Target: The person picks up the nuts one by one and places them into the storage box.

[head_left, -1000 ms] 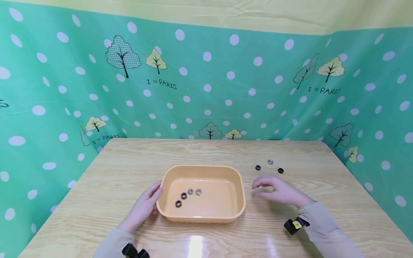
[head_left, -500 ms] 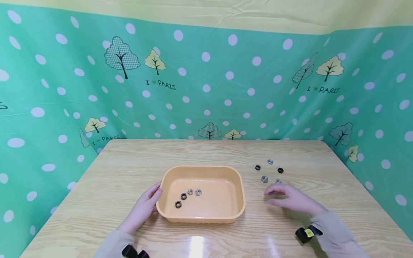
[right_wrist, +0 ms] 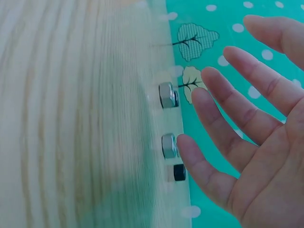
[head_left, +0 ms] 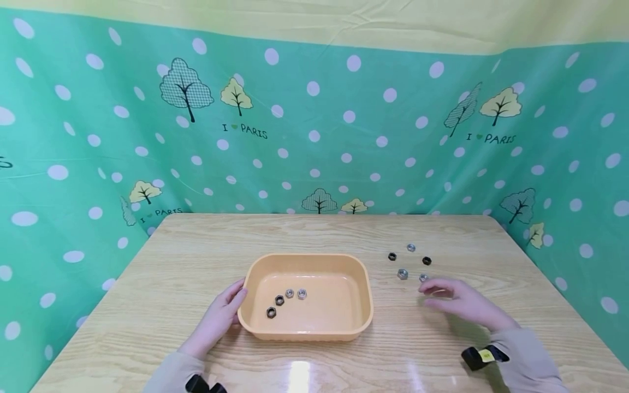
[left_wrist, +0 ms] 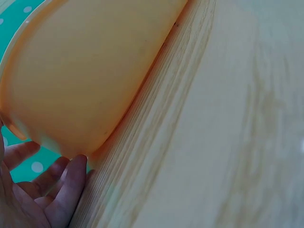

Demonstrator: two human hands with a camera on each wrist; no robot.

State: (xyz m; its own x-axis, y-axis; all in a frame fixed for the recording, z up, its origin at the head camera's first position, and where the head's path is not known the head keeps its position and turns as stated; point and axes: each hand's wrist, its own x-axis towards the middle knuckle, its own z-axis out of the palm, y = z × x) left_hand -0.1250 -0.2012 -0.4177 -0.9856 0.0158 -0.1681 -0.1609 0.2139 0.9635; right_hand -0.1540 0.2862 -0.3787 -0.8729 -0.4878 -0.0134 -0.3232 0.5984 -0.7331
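Observation:
My left hand (head_left: 216, 316) holds the left end of a peach-coloured plastic basin (head_left: 339, 305), its thumb at the rim. In the left wrist view, fingers (left_wrist: 71, 190) touch the basin's outer wall (left_wrist: 85, 80). Inside lie two black hex nuts, one at the left (head_left: 271, 313), and two silver nuts (head_left: 302, 294). On the table at right, my right hand (head_left: 467, 303) hovers with relaxed fingers, just beside a silver nut (head_left: 424, 278), holding nothing. Another silver nut (head_left: 403, 274) lies left of it. Behind are two black nuts (head_left: 392, 256) and a silver nut (head_left: 411, 248).
The wooden table (head_left: 196, 240) carries the basin in its middle. A green dotted curtain (head_left: 314, 136) with tree prints hangs along the back and both sides. Each wrist wears a small black camera (head_left: 474, 358).
My right hand has moved right, away from the basin and slightly towards me. Two silver nuts, unseen one second ago, now show beside it. The left hand and basin stay in place.

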